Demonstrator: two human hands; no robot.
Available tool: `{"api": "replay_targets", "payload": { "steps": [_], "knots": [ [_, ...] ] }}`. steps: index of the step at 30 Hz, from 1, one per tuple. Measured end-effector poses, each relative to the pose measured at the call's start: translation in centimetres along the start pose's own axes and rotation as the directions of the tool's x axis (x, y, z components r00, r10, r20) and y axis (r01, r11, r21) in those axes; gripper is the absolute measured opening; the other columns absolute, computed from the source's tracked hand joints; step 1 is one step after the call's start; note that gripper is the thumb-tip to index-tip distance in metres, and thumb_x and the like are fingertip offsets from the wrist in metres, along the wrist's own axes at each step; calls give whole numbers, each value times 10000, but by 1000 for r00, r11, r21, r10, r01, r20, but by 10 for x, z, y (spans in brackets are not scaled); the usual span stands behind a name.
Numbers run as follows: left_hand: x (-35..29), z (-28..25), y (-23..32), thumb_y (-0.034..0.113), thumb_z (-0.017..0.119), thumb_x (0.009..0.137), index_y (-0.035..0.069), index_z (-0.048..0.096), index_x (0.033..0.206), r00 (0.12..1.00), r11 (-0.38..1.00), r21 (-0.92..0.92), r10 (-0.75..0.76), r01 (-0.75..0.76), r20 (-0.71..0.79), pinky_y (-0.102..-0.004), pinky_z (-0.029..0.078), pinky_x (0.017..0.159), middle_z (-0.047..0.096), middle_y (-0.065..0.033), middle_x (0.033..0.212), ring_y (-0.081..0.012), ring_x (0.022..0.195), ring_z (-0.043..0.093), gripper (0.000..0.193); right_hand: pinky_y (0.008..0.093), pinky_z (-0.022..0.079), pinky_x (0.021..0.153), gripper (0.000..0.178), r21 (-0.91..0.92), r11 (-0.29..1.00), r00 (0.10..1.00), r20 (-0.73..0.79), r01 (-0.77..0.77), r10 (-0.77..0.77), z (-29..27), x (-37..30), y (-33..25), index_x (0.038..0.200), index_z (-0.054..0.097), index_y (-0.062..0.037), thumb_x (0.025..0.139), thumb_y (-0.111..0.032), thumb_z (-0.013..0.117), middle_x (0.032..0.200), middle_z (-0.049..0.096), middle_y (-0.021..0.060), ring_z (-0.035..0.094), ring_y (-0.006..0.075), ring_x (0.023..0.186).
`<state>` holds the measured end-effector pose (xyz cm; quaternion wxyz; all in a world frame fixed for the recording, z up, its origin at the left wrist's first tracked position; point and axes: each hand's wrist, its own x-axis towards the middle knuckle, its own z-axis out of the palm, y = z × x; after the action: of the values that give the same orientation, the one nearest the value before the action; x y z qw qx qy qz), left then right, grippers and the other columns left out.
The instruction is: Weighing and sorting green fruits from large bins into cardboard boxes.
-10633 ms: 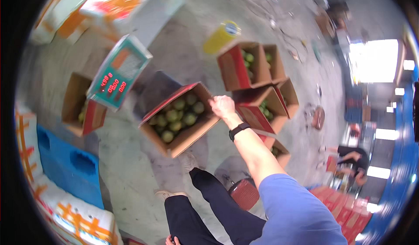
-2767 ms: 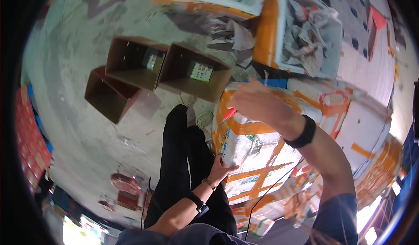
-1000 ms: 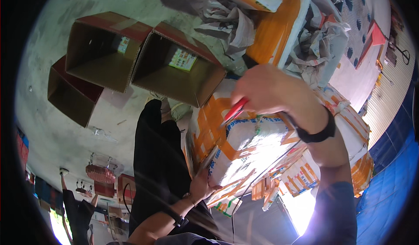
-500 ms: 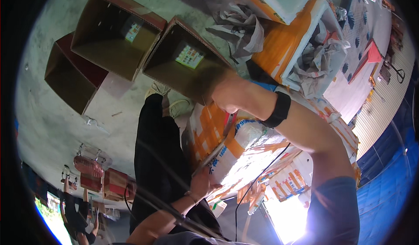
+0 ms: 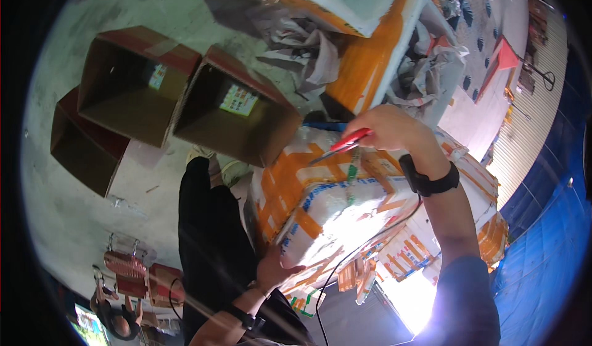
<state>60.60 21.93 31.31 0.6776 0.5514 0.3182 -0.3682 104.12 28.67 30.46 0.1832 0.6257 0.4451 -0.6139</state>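
My right hand (image 5: 388,129) is closed round the red handle of a utility knife (image 5: 351,141). Its dark, narrow blade points left, over the top of a white foam box (image 5: 327,201) bound with orange tape. Whether the blade touches the tape is unclear. At the box's near left side, my left hand (image 5: 275,269) rests against the wall, thumb spread away from the fingers. Sunlight glares off part of the box's near face.
Several open cardboard cartons (image 5: 237,115) stand on the floor at the left. Beyond my right hand is another foam box (image 5: 370,50) full of crumpled paper. A black cable (image 5: 370,230) crosses the near side. Another person (image 5: 117,315) is far off at lower left.
My right hand has moved right and up from the box's left edge, bringing the red knife into clear sight. My left hand stays on the box, while the whole view has shifted.
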Motion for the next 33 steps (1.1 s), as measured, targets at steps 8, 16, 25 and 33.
{"api": "replay_targets", "payload": {
  "steps": [8,16,25,33],
  "knots": [
    [89,-52,133,327,836,599,23,481,1241,830,907,214,420,-364,-367,-451,437,932,505,-206,1196,-395,1132,487,794,343,490,741,286,351,895,960,61,-276,272,77,-89,125,1004,699,-173,723,-117,691,895,690,59,641,242,827],
    [90,-35,158,213,831,560,25,523,1090,812,835,381,513,-396,-280,-449,437,890,528,-178,1079,-373,1032,506,641,358,489,735,363,372,898,972,94,-234,214,144,-94,165,1041,700,-194,686,-125,715,911,687,85,635,286,849],
    [82,-25,161,109,837,529,17,530,1085,821,857,301,498,-418,-279,-405,456,806,525,-155,993,-340,922,528,641,382,488,732,369,342,921,972,-74,-185,223,161,-109,172,1048,703,-207,689,-121,698,911,685,93,633,301,847],
    [72,-24,179,142,825,564,1,529,1043,847,867,313,470,-388,-250,-411,460,781,515,-161,980,-325,898,540,581,390,480,697,299,211,968,990,50,-138,130,152,-103,177,1001,704,-194,711,-129,669,869,676,87,630,293,828]
  ]
}}
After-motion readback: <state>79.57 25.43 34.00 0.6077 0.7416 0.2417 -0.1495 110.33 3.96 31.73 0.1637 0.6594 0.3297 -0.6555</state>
